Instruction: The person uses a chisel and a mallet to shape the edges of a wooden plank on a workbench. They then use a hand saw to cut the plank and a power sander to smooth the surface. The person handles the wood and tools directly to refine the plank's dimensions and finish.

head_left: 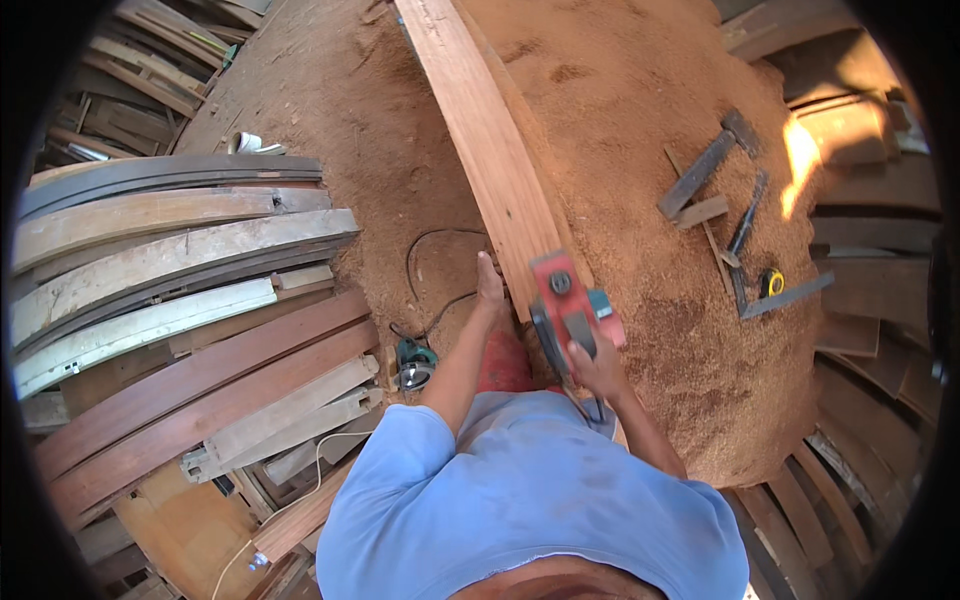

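Note:
A long reddish-brown wooden plank (478, 130) runs from the top of the view toward my body. A red and black electric hand planer (560, 285) sits over its near end. My right hand (598, 368) is closed round the planer's rear handle. At the plank's left edge is my left hand (489, 283), thumb up and the other fingers mostly hidden, seemingly gripping the edge.
Sawdust and shavings cover the ground (700, 380). On the right lie a hammer (740, 215), a yellow tape measure (772, 283) and a metal square (790, 297). Stacked boards (180, 250) fill the left, beside a green power tool (415, 365) and a dark cord (412, 260).

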`<state>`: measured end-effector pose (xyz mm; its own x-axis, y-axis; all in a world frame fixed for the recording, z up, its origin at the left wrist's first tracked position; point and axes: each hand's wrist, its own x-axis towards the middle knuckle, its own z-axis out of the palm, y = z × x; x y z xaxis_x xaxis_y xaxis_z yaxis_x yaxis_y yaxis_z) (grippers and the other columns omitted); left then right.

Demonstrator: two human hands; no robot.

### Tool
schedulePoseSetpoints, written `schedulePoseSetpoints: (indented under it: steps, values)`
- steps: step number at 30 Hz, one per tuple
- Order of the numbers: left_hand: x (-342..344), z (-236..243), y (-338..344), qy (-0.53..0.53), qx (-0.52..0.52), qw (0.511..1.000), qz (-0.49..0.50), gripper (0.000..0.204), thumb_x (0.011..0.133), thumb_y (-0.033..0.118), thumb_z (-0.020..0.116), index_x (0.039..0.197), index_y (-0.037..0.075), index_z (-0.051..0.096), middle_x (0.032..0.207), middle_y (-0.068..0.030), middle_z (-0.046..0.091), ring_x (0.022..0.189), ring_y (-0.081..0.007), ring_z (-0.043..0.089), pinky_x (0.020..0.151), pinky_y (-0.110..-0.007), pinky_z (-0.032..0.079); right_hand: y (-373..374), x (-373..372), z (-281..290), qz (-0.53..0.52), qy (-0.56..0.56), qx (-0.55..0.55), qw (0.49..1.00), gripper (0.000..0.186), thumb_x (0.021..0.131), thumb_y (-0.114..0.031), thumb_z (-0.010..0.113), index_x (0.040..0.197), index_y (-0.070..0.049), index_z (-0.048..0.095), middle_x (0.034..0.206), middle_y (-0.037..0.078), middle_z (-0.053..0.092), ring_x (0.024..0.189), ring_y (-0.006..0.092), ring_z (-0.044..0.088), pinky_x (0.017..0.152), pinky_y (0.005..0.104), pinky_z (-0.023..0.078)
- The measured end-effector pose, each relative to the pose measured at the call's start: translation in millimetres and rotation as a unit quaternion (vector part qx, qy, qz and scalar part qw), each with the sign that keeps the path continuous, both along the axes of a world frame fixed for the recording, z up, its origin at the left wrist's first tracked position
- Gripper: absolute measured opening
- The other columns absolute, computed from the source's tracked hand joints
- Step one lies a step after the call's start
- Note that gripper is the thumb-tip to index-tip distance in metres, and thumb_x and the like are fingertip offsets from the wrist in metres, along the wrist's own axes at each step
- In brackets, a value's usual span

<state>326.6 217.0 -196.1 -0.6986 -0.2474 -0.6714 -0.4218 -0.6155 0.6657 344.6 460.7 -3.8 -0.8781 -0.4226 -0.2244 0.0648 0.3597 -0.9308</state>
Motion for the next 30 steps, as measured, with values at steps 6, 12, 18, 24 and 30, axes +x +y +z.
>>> schedulePoseSetpoints:
  steps: [6,12,18,24,30]
  values:
    - [13.4,-10.7,16.3,0.048,0.037,0.997,0.04,0.078,0.106,0.064,0.015,0.142,0.005,0.051,0.137,-0.0124,0.061,0.12,-0.028,0.063,0.104,-0.042,0.05,8.1,7.0,-4.9,0.011,-0.088,0.069,0.994,0.053,0.093,-0.047,0.062,0.108,0.004,0.063,0.094,0.025,0.067,0.089,0.0372,0.068,0.082,0.0463,0.052]
    - [20.7,-21.6,17.8,0.048,-0.005,0.999,0.0,0.075,0.107,0.062,0.018,0.145,0.004,0.048,0.136,-0.0126,0.061,0.122,-0.0274,0.061,0.104,-0.041,0.049,-118.4,-161.8,-19.1,-0.031,0.022,-0.033,0.999,0.05,0.098,-0.048,0.059,0.099,0.002,0.066,0.079,0.017,0.066,0.073,0.028,0.064,0.069,0.0432,0.05]
    - [26.1,21.0,18.5,0.011,-0.026,0.999,-0.037,0.074,0.108,0.061,0.021,0.144,0.003,0.049,0.131,-0.0114,0.064,0.117,-0.0208,0.062,0.102,-0.037,0.048,-239.5,-334.4,-10.5,-0.03,0.018,0.009,0.999,0.048,0.1,-0.048,0.059,0.085,-0.004,0.068,0.065,0.007,0.063,0.056,0.0173,0.061,0.052,0.0351,0.046]
    - [31.8,35.7,0.6,-0.11,0.034,0.993,-0.041,0.081,0.103,0.07,0.02,0.137,0.005,0.056,0.116,-0.0095,0.066,0.098,-0.0226,0.065,0.088,-0.039,0.053,-242.7,-316.9,-15.3,-0.045,-0.05,-0.039,0.997,0.044,0.1,-0.046,0.062,0.087,-0.004,0.064,0.062,0.004,0.058,0.048,0.0147,0.055,0.044,0.0334,0.042]
    - [30.8,20.1,-4.6,-0.112,0.1,0.988,-0.018,0.088,0.098,0.078,0.017,0.134,0.006,0.054,0.113,-0.0104,0.065,0.104,-0.027,0.06,0.094,-0.045,0.049,-142.1,-155.4,-18.8,0.034,-0.075,-0.02,0.996,0.054,0.096,-0.05,0.064,0.113,0.002,0.063,0.086,0.01,0.069,0.081,0.0204,0.066,0.073,0.0378,0.053]
